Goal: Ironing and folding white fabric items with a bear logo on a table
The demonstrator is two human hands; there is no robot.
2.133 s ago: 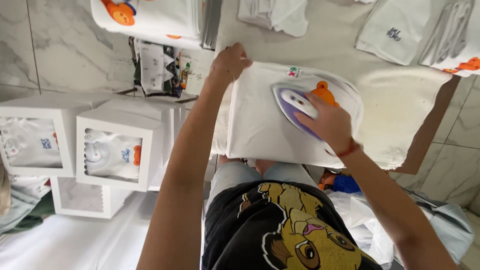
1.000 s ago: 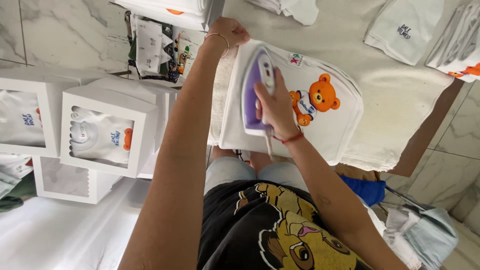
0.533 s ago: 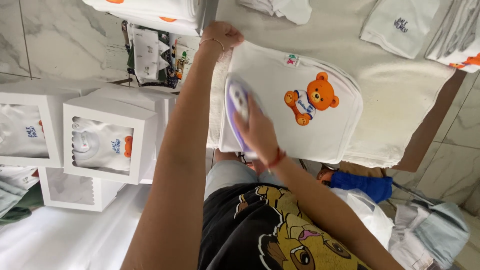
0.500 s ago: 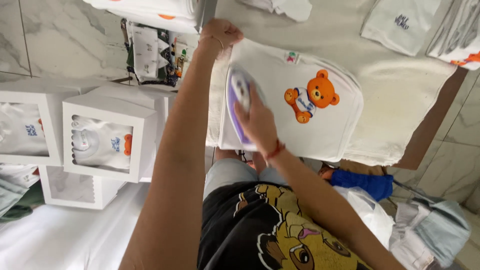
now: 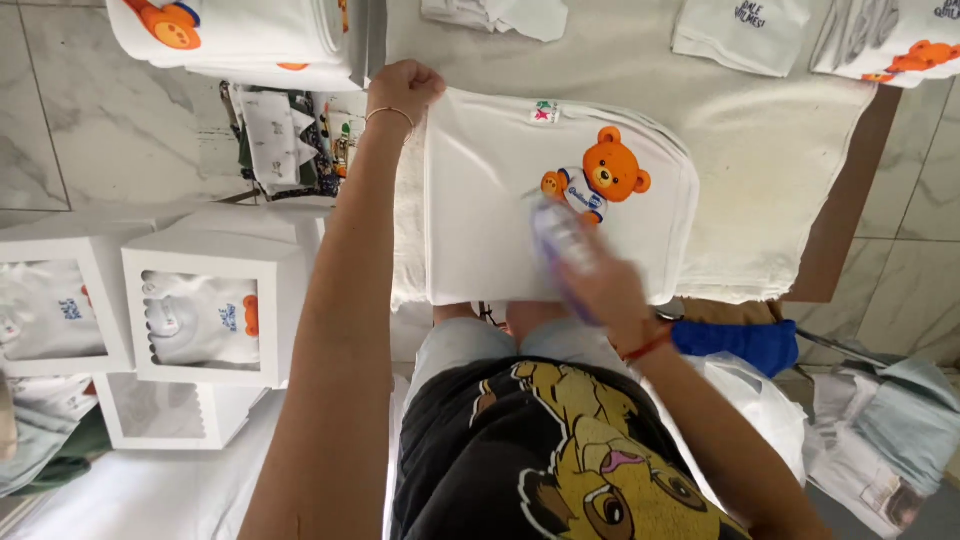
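A white baby garment (image 5: 490, 200) with an orange bear print (image 5: 598, 178) lies flat on a cream cloth-covered board (image 5: 760, 150). My left hand (image 5: 404, 90) is closed on the garment's far left corner, pinning it down. My right hand (image 5: 600, 285), a red string at its wrist, grips a small white and purple iron (image 5: 560, 235). The iron is blurred with motion and rests on the garment just below the bear, near the front edge.
White window boxes (image 5: 205, 310) holding folded baby clothes stand on the left. More folded white garments (image 5: 240, 35) lie at the board's far edge, others at the top right (image 5: 745, 30). A blue cloth (image 5: 740, 345) hangs by my right side, over a marble floor.
The iron in my right hand has slid from the garment's left side to just below the bear. My left hand has stayed on the corner.
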